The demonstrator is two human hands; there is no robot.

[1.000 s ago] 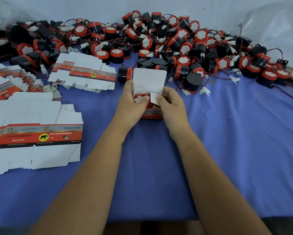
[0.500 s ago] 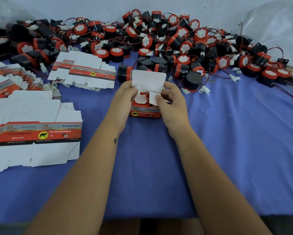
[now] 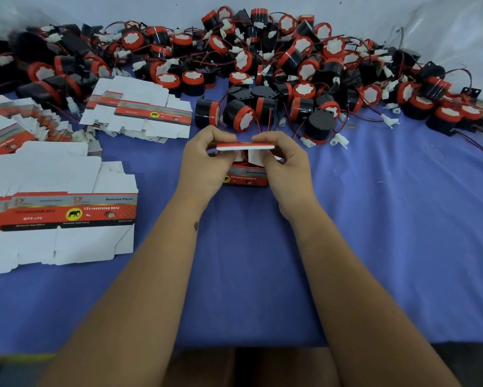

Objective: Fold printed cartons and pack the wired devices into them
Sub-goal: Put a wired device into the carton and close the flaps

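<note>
The small red-printed cardboard carton [image 3: 246, 178] stands mid-table on the blue cloth [image 3: 374, 233], its white top flap [image 3: 245, 146], upright half a second ago, now bent level, so closing has begun. The left hand [image 3: 204, 166] and right hand [image 3: 283, 169] pinch that flap's ends. One carton erected; three heaps of flat blanks [image 3: 61, 208] along the left edge; black-and-red wired horns [image 3: 240, 115], too many to count, along the far edge.

We see a table [image 3: 388, 247] covered in a blue-violet cloth [image 3: 262, 275] that runs from its near edge to a pale, whitish wall [image 3: 151, 9] along the far edge. At the far right corner a sheet of clear plastic [image 3: 444, 29] drapes against the wall. The light on our scene is soft and even.
</note>
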